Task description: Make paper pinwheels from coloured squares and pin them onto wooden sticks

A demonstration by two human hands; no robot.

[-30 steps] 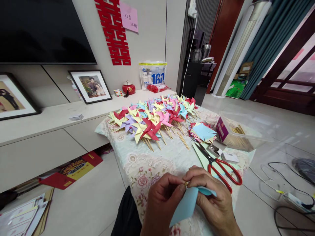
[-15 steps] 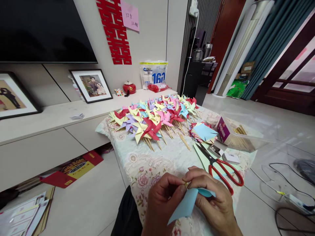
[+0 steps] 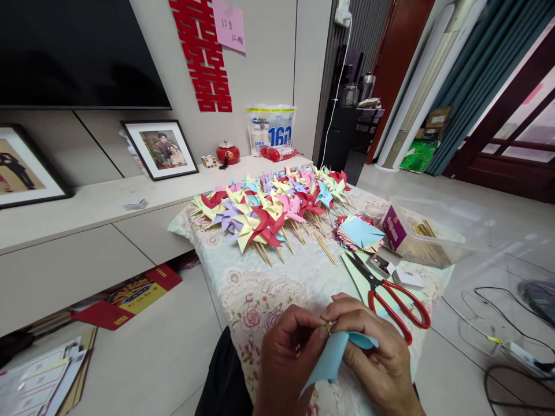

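Close to the camera, two bare hands meet low in the view, over the near edge of a worktop (image 3: pixel 260 283) covered with a flowered cloth. Left hand (image 3: pixel 288 352) and right hand (image 3: pixel 373 352) are both pinched shut on a light blue paper (image 3: pixel 332 358), thumbs and fingertips pressed together at its upper corner, where a small tan bit shows; what it is cannot be told. The paper hangs down between the hands, tilted toward the left.

Just beyond the right hand lie red-handled scissors (image 3: pixel 390 294), blades slightly parted, on a pale green sheet (image 3: pixel 358 277). Further back sits a stack of cut paper squares (image 3: pixel 359 232), blue on top. Beside it to the right stands a clear plastic box (image 3: pixel 429 231) holding wooden sticks. Across the far half of the worktop spreads a heap of finished pinwheels (image 3: pixel 273 205) in red, yellow, pink, blue and purple, their sticks pointing toward the person.
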